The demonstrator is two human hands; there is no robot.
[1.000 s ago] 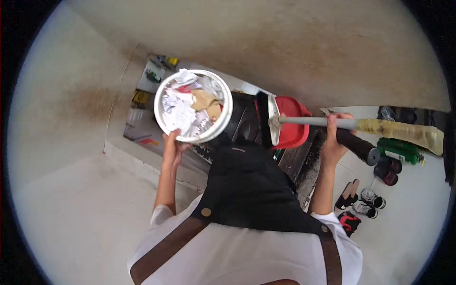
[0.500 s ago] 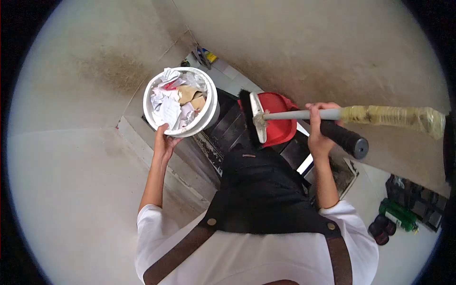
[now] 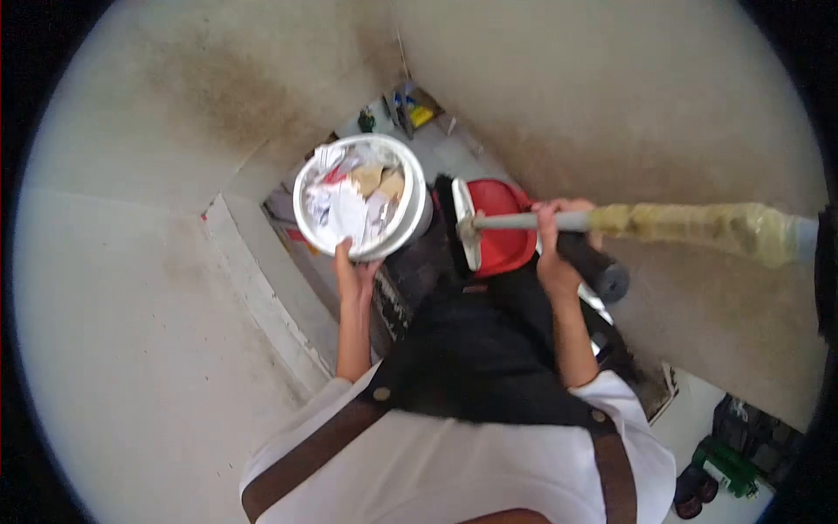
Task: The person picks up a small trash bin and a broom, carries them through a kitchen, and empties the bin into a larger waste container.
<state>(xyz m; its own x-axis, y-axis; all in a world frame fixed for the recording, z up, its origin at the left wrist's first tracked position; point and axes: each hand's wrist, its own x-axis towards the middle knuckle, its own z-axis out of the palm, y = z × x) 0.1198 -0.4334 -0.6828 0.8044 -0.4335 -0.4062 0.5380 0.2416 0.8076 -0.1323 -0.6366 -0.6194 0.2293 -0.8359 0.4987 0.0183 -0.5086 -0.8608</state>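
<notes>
My left hand (image 3: pixel 356 272) grips the lower rim of a white bucket (image 3: pixel 419 214), thumb over the edge. Crumpled waste paper (image 3: pixel 349 210), with brown scraps and a bit of red among it, fills the bucket. In my right hand (image 3: pixel 559 253) are a broom (image 3: pixel 681 229) and a red dustpan (image 3: pixel 508 249), held together by their handles. The broom's pale handle is wrapped in yellowish tape, and its white head with black bristles lies against the dustpan. A dark, thick handle end (image 3: pixel 602 275) pokes out below my right hand.
Dark steps (image 3: pixel 419 271) lie below the bucket, beside a pale ledge (image 3: pixel 262 271). Stained walls (image 3: pixel 559 105) rise close on both sides. Yellow and green items (image 3: pixel 419 115) stand in the far corner. Sandals (image 3: pixel 694 491) and a green object (image 3: pixel 729 467) are at lower right.
The bucket and my left hand have shifted right in view, closer to the broom head. My right hand, with broom and dustpan, has moved slightly left. The view has turned somewhat.
</notes>
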